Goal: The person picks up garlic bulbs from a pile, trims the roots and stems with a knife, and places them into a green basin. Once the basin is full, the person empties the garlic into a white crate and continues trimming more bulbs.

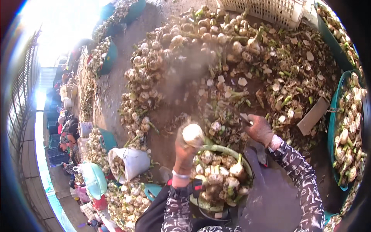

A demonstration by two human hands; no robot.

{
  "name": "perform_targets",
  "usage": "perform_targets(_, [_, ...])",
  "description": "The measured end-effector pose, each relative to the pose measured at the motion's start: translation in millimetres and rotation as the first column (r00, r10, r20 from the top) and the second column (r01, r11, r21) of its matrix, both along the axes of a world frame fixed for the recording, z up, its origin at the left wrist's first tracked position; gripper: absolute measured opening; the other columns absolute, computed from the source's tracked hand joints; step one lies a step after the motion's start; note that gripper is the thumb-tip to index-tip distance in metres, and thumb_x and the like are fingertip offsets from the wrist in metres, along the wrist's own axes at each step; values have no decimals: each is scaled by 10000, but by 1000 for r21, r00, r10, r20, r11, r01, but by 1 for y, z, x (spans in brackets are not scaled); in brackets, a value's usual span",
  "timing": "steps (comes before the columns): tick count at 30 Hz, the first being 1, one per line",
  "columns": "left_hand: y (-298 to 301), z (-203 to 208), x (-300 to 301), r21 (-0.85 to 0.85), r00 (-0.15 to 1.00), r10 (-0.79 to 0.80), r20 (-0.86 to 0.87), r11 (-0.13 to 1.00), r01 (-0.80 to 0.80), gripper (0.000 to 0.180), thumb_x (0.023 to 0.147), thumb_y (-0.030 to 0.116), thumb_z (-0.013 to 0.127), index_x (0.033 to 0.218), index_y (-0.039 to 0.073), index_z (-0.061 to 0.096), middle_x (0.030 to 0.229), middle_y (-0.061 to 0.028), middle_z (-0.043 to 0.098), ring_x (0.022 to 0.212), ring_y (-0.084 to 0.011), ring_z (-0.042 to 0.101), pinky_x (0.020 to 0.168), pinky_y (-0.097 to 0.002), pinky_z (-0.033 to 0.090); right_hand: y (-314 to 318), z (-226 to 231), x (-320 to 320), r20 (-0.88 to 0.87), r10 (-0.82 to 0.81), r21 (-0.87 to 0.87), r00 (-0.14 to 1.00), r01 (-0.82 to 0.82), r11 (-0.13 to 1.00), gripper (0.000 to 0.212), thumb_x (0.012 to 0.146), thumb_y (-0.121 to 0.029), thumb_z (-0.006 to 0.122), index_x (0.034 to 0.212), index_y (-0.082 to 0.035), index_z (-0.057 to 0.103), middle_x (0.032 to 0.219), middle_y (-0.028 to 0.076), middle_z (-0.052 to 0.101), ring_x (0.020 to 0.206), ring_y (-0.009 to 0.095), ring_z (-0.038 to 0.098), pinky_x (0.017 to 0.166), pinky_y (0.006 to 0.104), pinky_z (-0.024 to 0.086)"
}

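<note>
My left hand (182, 156) is closed around a pale garlic bulb (192, 133), raised just above the near rim area of a round green-rimmed container (247, 165). That container sits before me, full of garlic bulbs (215, 178) with short stems. To the right, my right hand (259, 130) is wrapped round a small dark tool (244, 117), which looks like a short blade; its handle is mostly hidden in the fingers. The tool is apart from the held bulb. Dark patterned sleeves cover both forearms.
A heap of garlic (145, 87) curves ahead and left, with cut stems and peelings (288, 77) at right. A white bucket (136, 164) lies tipped at left. A long green tub (333, 127) of garlic stands right, a white crate (266, 11) far ahead. Several people are at far left.
</note>
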State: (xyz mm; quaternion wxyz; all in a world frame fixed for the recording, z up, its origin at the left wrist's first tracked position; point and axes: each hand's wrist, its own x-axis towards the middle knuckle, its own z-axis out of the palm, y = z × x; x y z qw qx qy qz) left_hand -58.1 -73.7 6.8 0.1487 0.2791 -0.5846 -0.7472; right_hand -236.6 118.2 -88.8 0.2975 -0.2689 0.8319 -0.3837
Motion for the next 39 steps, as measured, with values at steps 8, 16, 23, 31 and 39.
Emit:
perform_targets(8, [9, -25, -11, 623, 954, 301, -3, 746, -234, 164, 810, 220, 568, 789, 60, 538, 746, -36, 527, 694, -176, 501, 720, -359, 479, -18, 3, 4, -50, 67, -37, 997, -68, 997, 362, 817, -418, 601, 814, -58, 623, 753, 192, 639, 729, 400, 617, 641, 467, 485])
perform_targets(16, [7, -42, 21, 559, 918, 273, -289, 826, -70, 347, 840, 326, 574, 1013, 26, 580, 1009, -135, 629, 853, -258, 630, 701, -357, 535, -71, 70, 4, -28, 466, 83, 884, -463, 883, 330, 825, -299, 539, 818, 19, 626, 766, 226, 644, 740, 362, 649, 676, 454, 508])
perform_targets(23, [0, 27, 46, -311, 336, -725, 601, 175, 934, 611, 692, 253, 777, 1218, 92, 512, 1233, -137, 520, 1090, -243, 551, 930, -366, 454, 10, -42, -7, 10, 230, 204, 973, -228, 952, 305, 728, -307, 581, 812, -27, 667, 816, 260, 639, 804, 417, 625, 718, 469, 517])
perform_targets(31, [-265, -162, -3, -531, 933, 302, 195, 833, -159, 396, 837, 170, 667, 1181, 22, 539, 1030, -43, 597, 923, -138, 567, 775, -287, 480, 6, -35, 11, 38, 256, 311, 966, -255, 916, 401, 749, -411, 632, 911, -47, 680, 836, 237, 646, 842, 407, 620, 758, 461, 498])
perform_targets(39, [-268, -227, -78, -612, 524, 381, 762, 688, 390, 617, 809, 491, 621, 1225, 40, 557, 1226, -221, 567, 1096, -371, 563, 916, -475, 422, 66, -48, 2, 106, 97, 461, 990, -135, 877, 364, 742, -376, 646, 879, -40, 678, 798, 218, 648, 800, 404, 625, 721, 457, 508])
